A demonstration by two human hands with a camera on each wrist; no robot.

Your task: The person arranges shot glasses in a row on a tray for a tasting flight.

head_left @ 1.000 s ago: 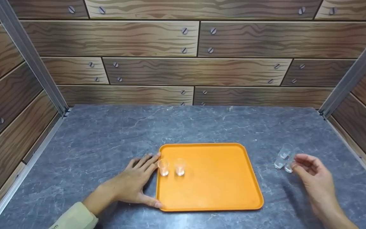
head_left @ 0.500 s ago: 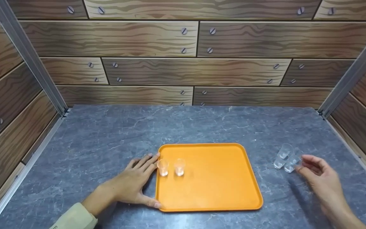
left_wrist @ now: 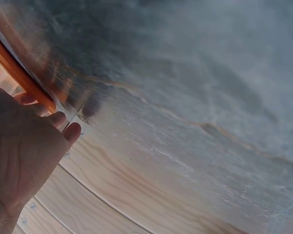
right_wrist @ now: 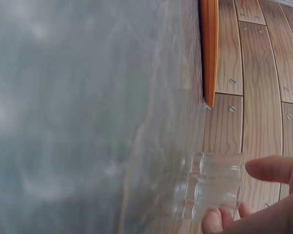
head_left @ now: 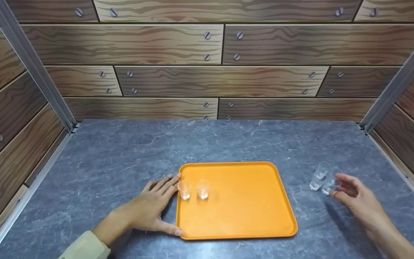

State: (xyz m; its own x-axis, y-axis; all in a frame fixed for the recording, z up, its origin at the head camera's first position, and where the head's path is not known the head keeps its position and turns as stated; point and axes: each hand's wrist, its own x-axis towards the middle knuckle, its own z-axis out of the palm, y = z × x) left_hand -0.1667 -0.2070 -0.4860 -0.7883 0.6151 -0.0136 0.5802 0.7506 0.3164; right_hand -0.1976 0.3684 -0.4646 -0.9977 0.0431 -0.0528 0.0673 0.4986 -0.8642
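1. Rectangular orange tray [head_left: 244, 207]: flat on the grey-blue marbled bench [head_left: 138, 144].
2. Two clear, tapered cups [head_left: 203, 190]: upright on the tray, near its left rim.
3. Left hand [head_left: 153, 208]: fingers spread, touching the tray's left edge, gripping nothing.
4. Clear cup cluster [head_left: 330, 187]: on the bench, right of the tray.
5. Right hand [head_left: 359, 199]: thumb and fingers parted beside the cluster; contact cannot be confirmed.

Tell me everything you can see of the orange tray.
The tray is a plain orange rectangle with rounded corners and a low raised rim; it looks like plastic. It lies flat on the grey-blue marbled table. Two small clear cups stand upright on it, near its left edge. The left hand touches that edge, thumb at the near corner, fingers farther up.
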